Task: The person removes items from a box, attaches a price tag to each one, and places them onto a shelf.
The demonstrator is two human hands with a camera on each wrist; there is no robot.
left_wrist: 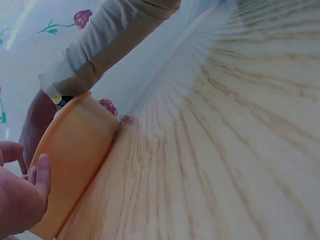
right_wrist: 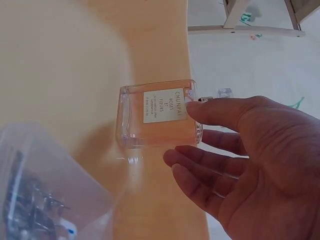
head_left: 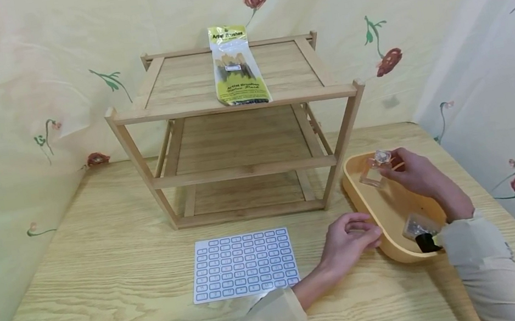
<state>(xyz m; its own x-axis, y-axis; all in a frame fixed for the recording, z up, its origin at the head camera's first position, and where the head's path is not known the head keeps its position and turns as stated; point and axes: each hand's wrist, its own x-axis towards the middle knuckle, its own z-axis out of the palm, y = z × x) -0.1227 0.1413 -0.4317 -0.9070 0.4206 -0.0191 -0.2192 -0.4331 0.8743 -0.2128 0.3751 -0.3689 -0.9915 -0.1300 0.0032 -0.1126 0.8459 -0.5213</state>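
Observation:
A glass perfume bottle [right_wrist: 159, 114] with a cream label and a clear faceted cap is pinched by my right hand [right_wrist: 235, 150] near its neck, thumb on one side. In the head view, my right hand [head_left: 411, 173] holds this bottle [head_left: 371, 174] at the far end of a yellow-orange tray [head_left: 360, 200]. My left hand [head_left: 349, 241] is at the tray's near left side, its fingertips at the outer wall. The left wrist view has its fingers [left_wrist: 44, 175] loosely extended beside that wall. Inside the tray lies a clear plastic box [head_left: 419, 225] with small metallic-looking pieces.
A three-tier wooden shelf [head_left: 244, 171] stands at the back centre. On its top lies a pack of artist brushes [head_left: 239, 69]. A white sheet of numbered labels [head_left: 243, 265] lies on the wooden table [head_left: 107, 294] in front. Floral cloth [head_left: 48, 64] hangs behind and at both sides.

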